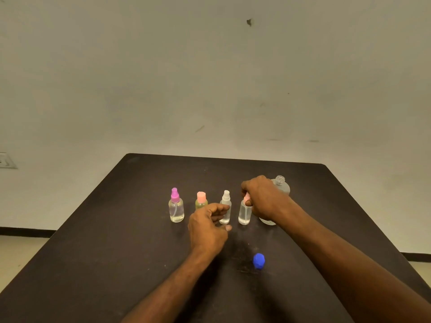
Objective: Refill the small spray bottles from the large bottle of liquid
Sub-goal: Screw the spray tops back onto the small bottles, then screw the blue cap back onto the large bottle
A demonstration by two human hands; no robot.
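Several small spray bottles stand in a row on the dark table: one with a magenta sprayer, a yellowish one with a pink cap, a clear one with a white sprayer and a clear one at the right. My right hand grips the pink top of that rightmost small bottle. My left hand hovers with loosely curled fingers just in front of the white-sprayer bottle, holding nothing. The large clear bottle stands uncapped behind my right hand. Its blue cap lies nearer to me.
A pale wall rises behind the table's far edge. A wall socket sits low at the far left. The table's right edge runs diagonally close to my right forearm.
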